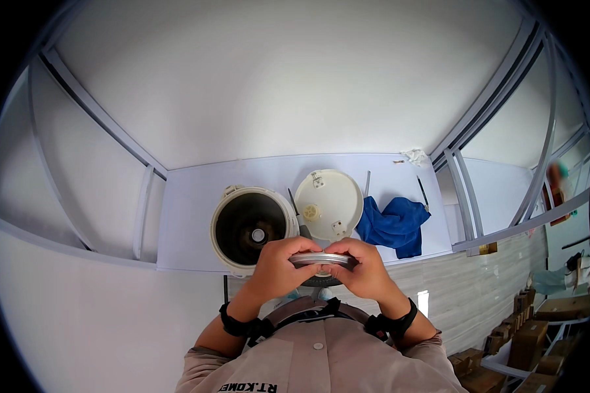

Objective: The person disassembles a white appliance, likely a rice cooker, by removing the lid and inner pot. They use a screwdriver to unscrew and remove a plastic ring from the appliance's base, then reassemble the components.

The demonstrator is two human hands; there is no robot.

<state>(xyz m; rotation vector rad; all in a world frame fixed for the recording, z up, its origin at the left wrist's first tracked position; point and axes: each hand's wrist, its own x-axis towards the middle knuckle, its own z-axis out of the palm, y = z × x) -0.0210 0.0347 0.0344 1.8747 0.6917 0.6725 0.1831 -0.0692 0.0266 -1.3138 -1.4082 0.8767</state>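
Observation:
My left hand [278, 267] and my right hand [367, 272] grip a round silver metal lid [324, 259] from both sides. It is held nearly edge-on in front of my body, at the table's near edge, thumbs on top and fingers beneath. To the left stands a cream rice cooker body [241, 268], open at the top, its dark inside showing a round metal piece [258, 235] at the bottom. Beyond my hands lies a round cream outer cover [337, 200] with small fittings on it. A thin dark tool, perhaps a screwdriver [294, 202], lies between body and cover.
On the white table [183, 209] a crumpled blue cloth [394, 226] lies at right, with a slim dark tool [423, 191] beside it. White crumpled tissue [414, 156] sits at the back right corner. Metal frame posts flank the table. Cardboard boxes [528, 344] stand lower right.

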